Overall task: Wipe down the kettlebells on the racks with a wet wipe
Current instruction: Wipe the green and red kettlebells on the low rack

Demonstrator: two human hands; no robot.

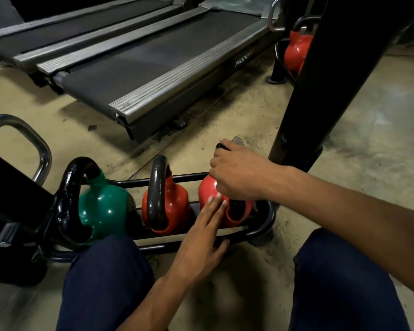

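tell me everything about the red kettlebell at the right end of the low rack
The kettlebell has a glossy red body and a black handle, mostly hidden. It sits at the right end of the black rack, beside a second red kettlebell. The right hand curls over its handle; the left hand touches its body with straight fingers.

Low rack [261, 231] holds green kettlebell [103, 206], middle red kettlebell [175, 204] and end red kettlebell [207, 189] in a row; right hand [239, 173] grips the end one's handle from above, left hand [201, 244] lays straight fingers against its red body.
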